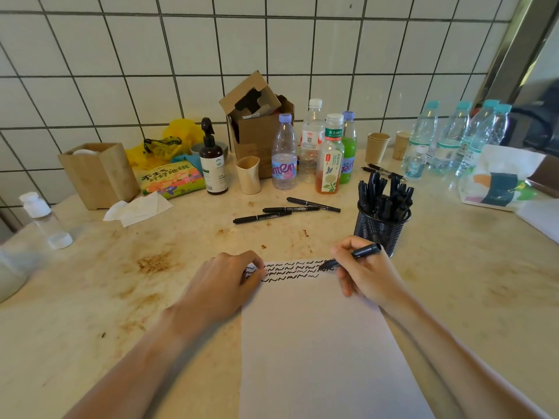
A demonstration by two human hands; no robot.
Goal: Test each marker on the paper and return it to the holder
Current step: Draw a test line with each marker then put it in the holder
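A white sheet of paper lies on the counter, with rows of black squiggles across its top edge. My right hand grips a black marker whose tip touches the paper at the right end of the squiggles. My left hand rests on the paper's top left corner with its fingers curled under. Just beyond my right hand stands a black mesh holder filled with several black markers. Three more black markers lie loose on the counter behind the paper.
Drink bottles, a cardboard box, a pump bottle, paper cups and water bottles line the tiled wall. A wooden box, tissue and clear bottle sit at left. The counter is stained.
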